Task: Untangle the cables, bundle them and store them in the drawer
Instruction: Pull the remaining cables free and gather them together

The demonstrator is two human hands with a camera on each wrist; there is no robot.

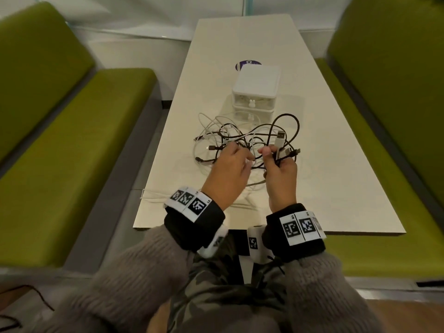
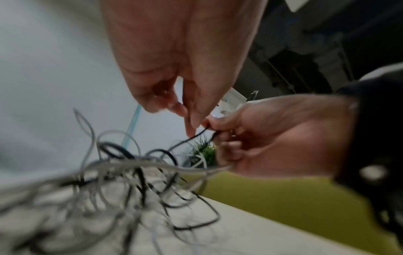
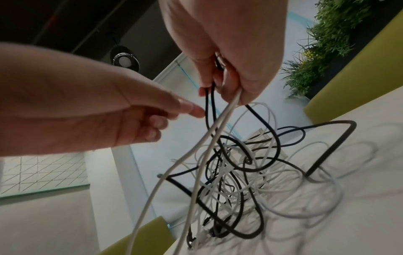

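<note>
A tangle of black and white cables (image 1: pixel 240 138) lies mid-table in front of a white two-drawer box (image 1: pixel 255 90), both drawers closed. My right hand (image 1: pixel 276 157) is raised over the tangle's near right side and grips several cable ends, a silver USB plug (image 1: pixel 280 137) sticking up from the fist. In the right wrist view black and white strands hang from that hand (image 3: pixel 220 84) down to the tangle (image 3: pixel 235 172). My left hand (image 1: pixel 242 157) hovers just left of it, fingers loosely bent; its fingertips (image 3: pixel 196 113) reach the hanging black strand without gripping it.
Green padded benches (image 1: pixel 72 140) (image 1: pixel 384 116) flank the long white table (image 1: pixel 312 188). One white cable (image 1: pixel 153 195) trails to the table's near left corner. A purple round sticker (image 1: pixel 247 63) sits behind the box. The near table edge (image 1: pixel 264 230) is just beyond my wrists.
</note>
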